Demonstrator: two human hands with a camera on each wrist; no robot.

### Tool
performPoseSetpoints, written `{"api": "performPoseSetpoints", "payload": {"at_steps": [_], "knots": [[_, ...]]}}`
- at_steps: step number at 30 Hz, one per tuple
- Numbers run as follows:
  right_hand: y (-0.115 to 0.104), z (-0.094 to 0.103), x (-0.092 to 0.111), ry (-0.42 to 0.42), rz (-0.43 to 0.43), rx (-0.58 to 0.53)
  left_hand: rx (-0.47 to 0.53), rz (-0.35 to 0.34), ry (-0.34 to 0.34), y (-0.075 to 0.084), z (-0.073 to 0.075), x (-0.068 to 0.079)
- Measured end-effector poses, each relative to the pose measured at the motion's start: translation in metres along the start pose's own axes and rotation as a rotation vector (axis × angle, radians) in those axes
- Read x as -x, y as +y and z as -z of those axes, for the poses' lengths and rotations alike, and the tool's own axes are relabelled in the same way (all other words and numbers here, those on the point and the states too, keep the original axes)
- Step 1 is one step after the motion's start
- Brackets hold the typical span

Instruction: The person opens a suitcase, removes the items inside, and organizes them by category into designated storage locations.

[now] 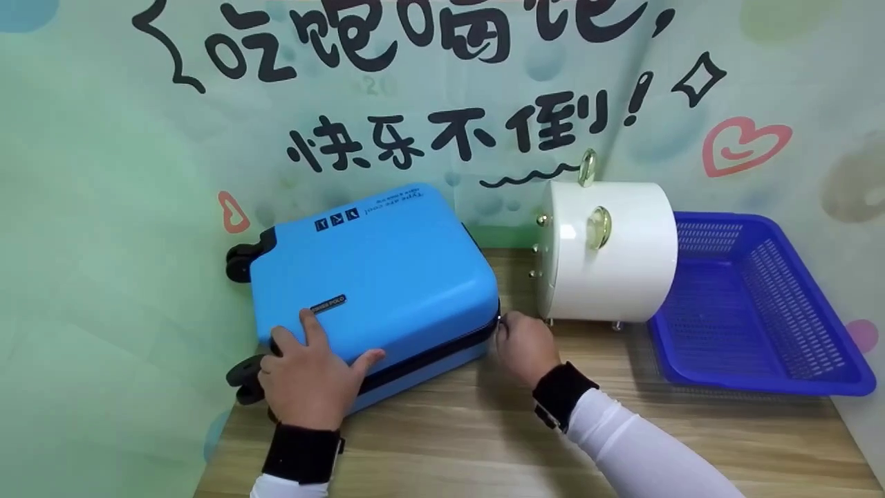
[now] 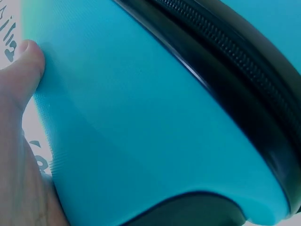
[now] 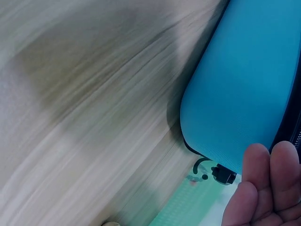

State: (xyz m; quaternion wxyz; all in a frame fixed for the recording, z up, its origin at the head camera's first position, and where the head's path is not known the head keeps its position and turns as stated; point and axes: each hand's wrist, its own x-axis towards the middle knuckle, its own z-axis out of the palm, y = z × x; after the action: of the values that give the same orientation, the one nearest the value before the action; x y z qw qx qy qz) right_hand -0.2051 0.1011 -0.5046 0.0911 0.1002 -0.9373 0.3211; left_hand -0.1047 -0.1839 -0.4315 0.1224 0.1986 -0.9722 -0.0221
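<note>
A blue hard-shell suitcase (image 1: 387, 270) lies on its side on the table, its black wheels toward the left. My left hand (image 1: 314, 377) rests spread on the suitcase's upper shell, near the small black label, with the thumb by the front edge. In the left wrist view, the black zipper (image 2: 225, 52) runs round the suitcase's side. At the right front corner, the curled fingers of my right hand (image 1: 529, 346) pinch the zipper pull, which they mostly hide. The right wrist view shows these fingers (image 3: 256, 165) close against the zipper band.
Just right of the suitcase stands a white drum-shaped container (image 1: 615, 256) with gold handles and small feet. Beyond it, a blue plastic basket (image 1: 767, 387) sits at the table's right side. A printed cloth backdrop (image 1: 449, 180) hangs behind the wooden table (image 1: 442, 456).
</note>
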Motion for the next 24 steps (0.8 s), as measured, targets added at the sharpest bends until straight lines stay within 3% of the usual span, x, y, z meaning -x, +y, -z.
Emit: {"api": "performPoseSetpoints", "payload": {"at_steps": [10, 19, 24], "knots": [[-0.002, 0.001, 0.003, -0.062, -0.018, -0.039, -0.007, 0.003, -0.015, 0.001, 0.001, -0.002], [0.0, 0.005, -0.012, -0.056, -0.057, -0.001, -0.033, -0.019, 0.057, 0.013, -0.002, 0.008], [-0.001, 0.005, -0.008, -0.052, -0.04, 0.003, -0.032, -0.027, 0.089, 0.014, -0.002, 0.01]]}}
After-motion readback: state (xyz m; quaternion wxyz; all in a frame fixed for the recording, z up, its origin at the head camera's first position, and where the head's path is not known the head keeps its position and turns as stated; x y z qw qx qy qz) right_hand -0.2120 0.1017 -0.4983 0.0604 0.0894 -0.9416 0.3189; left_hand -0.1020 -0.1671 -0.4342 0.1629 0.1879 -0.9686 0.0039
